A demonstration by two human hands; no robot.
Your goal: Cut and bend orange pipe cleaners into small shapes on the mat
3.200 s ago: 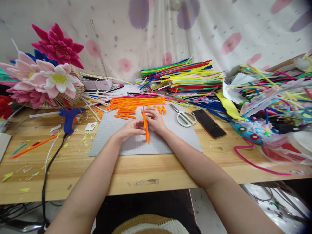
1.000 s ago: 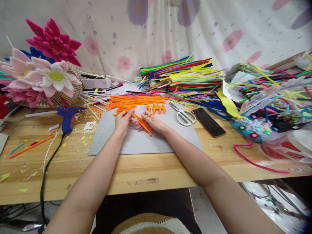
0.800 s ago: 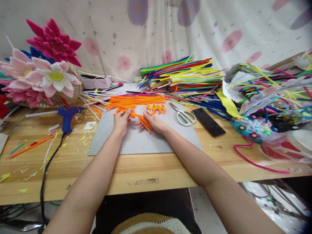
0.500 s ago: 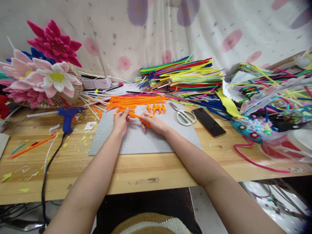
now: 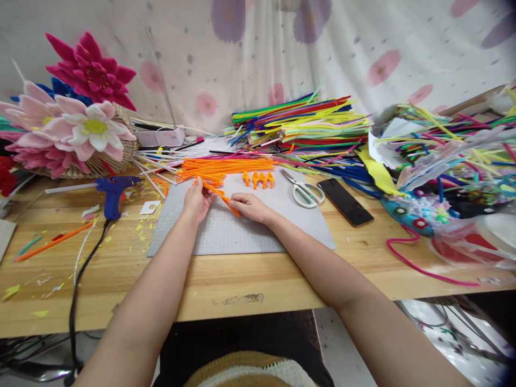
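Note:
A few orange pipe cleaners point(image 5: 218, 192) slant down to the right between my two hands, above the grey cutting mat point(image 5: 242, 239). My left hand point(image 5: 197, 200) is closed around their upper left part. Near their lower right end, my right hand point(image 5: 250, 207) pinches them with thumb and fingers. Just behind the hands lies a loose pile of orange pipe cleaners point(image 5: 229, 166). Several small bent orange pieces point(image 5: 262, 180) stand in a row on the mat's far side. White-handled scissors point(image 5: 305, 192) rest open at the mat's right.
A blue glue gun point(image 5: 112, 196) with a black cord sits left, beside yellow scraps. Fuzzy flowers point(image 5: 94, 128) stand behind it. To the right are a phone point(image 5: 345, 201) and a pink pipe cleaner point(image 5: 427, 269). Bundles of coloured pipe cleaners point(image 5: 298, 123) line the back.
The held pipe cleaners now tilt more steeply, their right end lower and nearer me. My right hand has turned and moved slightly down; my left hand has shifted a little.

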